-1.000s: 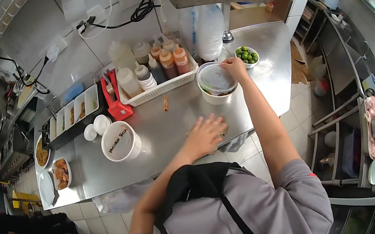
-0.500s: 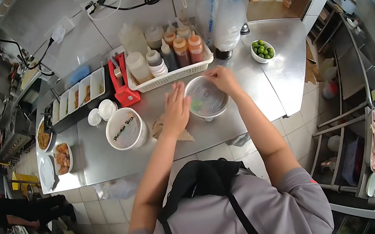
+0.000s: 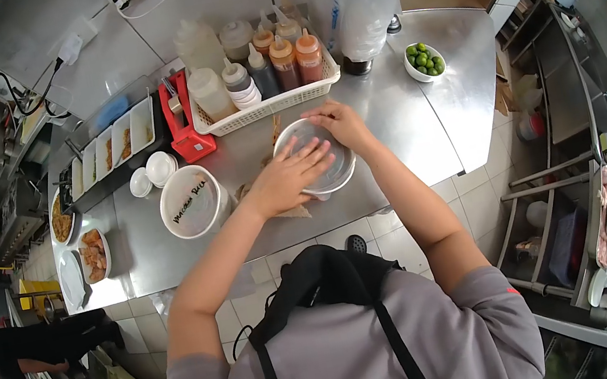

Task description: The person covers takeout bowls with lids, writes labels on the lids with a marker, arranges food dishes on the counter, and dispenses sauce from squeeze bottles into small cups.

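Observation:
A round bowl with a clear plastic lid (image 3: 331, 173) sits on the steel counter (image 3: 406, 132) in front of me. My left hand (image 3: 287, 176) lies flat on the lid, fingers spread, covering its left half. My right hand (image 3: 339, 123) rests on the lid's far rim, fingers curled over the edge. A brown paper piece (image 3: 287, 212) lies under the bowl's near left side.
A white tub with a handwritten lid (image 3: 192, 202) stands to the left. Behind are a white basket of sauce bottles (image 3: 253, 77), a red holder (image 3: 180, 126), a small bowl of green limes (image 3: 422, 61), trays and bowls of food (image 3: 93, 253). Another person (image 3: 41, 350) is at lower left.
The lidded bowl has come from the back right toward me. My left hand left the counter and now lies on the lid; my right hand stays at its far rim.

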The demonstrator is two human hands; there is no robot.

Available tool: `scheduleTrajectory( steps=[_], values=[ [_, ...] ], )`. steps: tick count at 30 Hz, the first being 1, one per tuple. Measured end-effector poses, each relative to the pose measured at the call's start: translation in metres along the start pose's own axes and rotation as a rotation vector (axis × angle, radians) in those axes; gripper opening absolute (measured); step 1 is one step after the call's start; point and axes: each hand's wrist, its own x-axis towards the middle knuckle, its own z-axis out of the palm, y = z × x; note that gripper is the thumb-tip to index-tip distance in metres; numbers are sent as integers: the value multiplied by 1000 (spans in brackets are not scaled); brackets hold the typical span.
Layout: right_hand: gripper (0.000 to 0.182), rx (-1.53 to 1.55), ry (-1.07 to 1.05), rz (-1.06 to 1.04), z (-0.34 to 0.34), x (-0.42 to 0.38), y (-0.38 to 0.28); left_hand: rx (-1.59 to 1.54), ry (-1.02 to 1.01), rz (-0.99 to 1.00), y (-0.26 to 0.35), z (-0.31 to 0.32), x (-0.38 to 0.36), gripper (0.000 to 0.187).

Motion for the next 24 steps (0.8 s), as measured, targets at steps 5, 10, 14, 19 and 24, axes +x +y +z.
scheduleTrajectory(
  steps=[5, 10, 14, 19, 24],
  values=[
    [18, 36, 43, 52, 2, -2, -1, 32, 124, 12, 19, 16, 13, 62],
    [17, 46, 85, 30, 6, -1, 6, 75, 267, -148, 37, 23, 16, 51],
    [16, 78, 130, 12, 9, -3, 10, 81, 423, -268, 50, 34, 21, 44],
    [16, 63, 173, 30, 11, -7, 5, 157, 504, -387, 63, 40, 26, 39],
    [16, 39, 185, 30, 11, -10, 4, 188, 578, -407, 66, 45, 32, 35]
  ],
)
